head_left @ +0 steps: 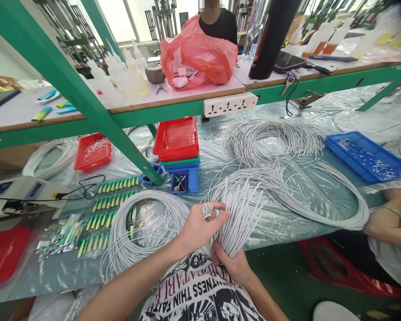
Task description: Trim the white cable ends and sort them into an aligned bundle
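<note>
My right hand [233, 264] is wrapped round the lower part of a thick bundle of thin white cables [239, 220]. Their free ends fan upward and away from me. Just left of the bundle, my left hand [198, 227] is curled closed, with a small bunch of white cable ends [206, 211] poking out between its fingers. Its thumb and a fingertip reach the bundle's left side; whether they pinch a single cable is too small to tell. A coil of white cable [120, 232] lies on the table left of my hands.
Larger cable coils [270, 138] lie beyond the bundle. Red trays [176, 136], a blue tray [367, 156] and bagged yellow-green parts [100, 218] sit around. A green shelf post [130, 151] slants down at left. A co-worker's arm [386, 223] is at right.
</note>
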Available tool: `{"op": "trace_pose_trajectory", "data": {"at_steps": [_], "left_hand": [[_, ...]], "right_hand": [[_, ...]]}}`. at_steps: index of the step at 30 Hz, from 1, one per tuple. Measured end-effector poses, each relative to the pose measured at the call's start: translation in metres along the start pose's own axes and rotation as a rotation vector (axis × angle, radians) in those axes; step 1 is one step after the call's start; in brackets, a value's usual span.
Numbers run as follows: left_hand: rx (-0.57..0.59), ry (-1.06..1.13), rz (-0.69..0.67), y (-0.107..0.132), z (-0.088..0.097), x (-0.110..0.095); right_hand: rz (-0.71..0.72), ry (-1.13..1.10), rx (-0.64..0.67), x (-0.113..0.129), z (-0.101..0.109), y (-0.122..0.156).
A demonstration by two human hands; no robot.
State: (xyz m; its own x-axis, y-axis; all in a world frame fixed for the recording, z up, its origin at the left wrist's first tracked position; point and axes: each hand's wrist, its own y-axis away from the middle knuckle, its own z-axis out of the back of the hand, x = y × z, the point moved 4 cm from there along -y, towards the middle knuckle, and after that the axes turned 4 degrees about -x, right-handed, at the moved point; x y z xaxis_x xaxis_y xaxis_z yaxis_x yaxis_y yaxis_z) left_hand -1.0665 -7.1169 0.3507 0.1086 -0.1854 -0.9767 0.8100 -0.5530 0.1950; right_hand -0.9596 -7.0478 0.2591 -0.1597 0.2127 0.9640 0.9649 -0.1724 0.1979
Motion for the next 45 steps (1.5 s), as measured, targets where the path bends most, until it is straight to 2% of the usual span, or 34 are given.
{"op": "trace_pose_trajectory", "data": {"at_steps": [31,45], "left_hand": [[-0.003,0.002,0.003,0.003,0.000,-0.002],[-0.044,0.010,-0.011,-0.003,0.003,0.000]], "right_hand": [[0.010,-0.037,0.015,-0.003,0.000,-0.001],[0.042,0.055,0.033,0.009,-0.003,-0.001]]}}
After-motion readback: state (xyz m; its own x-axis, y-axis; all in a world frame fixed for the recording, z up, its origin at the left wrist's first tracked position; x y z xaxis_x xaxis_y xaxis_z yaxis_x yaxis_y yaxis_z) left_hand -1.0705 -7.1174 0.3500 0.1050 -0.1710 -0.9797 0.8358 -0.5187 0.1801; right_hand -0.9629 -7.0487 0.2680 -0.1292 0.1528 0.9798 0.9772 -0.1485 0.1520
